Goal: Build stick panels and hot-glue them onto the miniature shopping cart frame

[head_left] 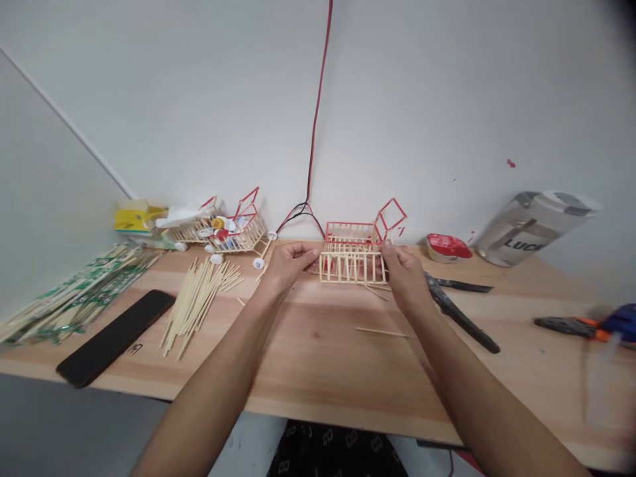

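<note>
Between my two hands is a small slatted frame of pale wooden sticks [354, 268]. My left hand [289, 266] pinches its left end between thumb and fingers. At the opposite end, the fingers of my right hand [405, 273] are closed on the frame. Just behind it stands a miniature stick cart with a red-painted rim and handle [391, 218]; its lower part is hidden by the frame, and I cannot tell whether the two touch. A loose stick [381, 332] lies on the table below my hands.
On the wooden table [318, 371], loose sticks [196, 301], wrapped chopsticks [84, 291] and a black case [116, 338] lie left. Another cart [243, 228] holds bottle caps. Right are black-handled cutters [462, 311], red paint [450, 246], a plastic container [536, 225] and pliers [566, 325].
</note>
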The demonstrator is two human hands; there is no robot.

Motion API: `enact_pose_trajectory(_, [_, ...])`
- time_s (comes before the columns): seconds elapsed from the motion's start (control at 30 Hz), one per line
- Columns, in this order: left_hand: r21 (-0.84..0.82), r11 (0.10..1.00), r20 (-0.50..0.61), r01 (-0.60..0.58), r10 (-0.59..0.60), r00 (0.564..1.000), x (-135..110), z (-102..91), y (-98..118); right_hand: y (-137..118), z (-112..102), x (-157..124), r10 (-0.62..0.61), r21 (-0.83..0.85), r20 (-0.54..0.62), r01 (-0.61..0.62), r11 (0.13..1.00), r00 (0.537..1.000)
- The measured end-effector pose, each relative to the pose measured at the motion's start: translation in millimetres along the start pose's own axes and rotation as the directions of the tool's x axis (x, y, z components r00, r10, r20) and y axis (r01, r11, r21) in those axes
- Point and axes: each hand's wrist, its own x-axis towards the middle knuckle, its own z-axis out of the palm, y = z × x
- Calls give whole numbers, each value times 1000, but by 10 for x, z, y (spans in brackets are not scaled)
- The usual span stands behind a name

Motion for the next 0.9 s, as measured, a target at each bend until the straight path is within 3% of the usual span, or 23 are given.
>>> enact_pose_trajectory(0.17, [10, 1000, -41, -28, 29, 999, 28, -80, 7, -100, -7, 14, 112, -1, 126, -113, 994, 986])
enact_pose_trajectory(0.33, [-63, 998, -90, -8, 2, 996, 75, -190, 6, -113, -64, 38, 97, -117, 240, -70, 991, 966])
enact_pose_trajectory(0.5, [-129, 992, -131, -12, -5, 991, 97, -263, 22, -110, -74, 14, 95, -271, 387, 14, 962, 917])
enact_pose_trajectory(0.9, [-142, 990, -121, 7, -24, 992, 98, -273, 20, -43, -71, 29, 37, -252, 399, 71, 965, 916])
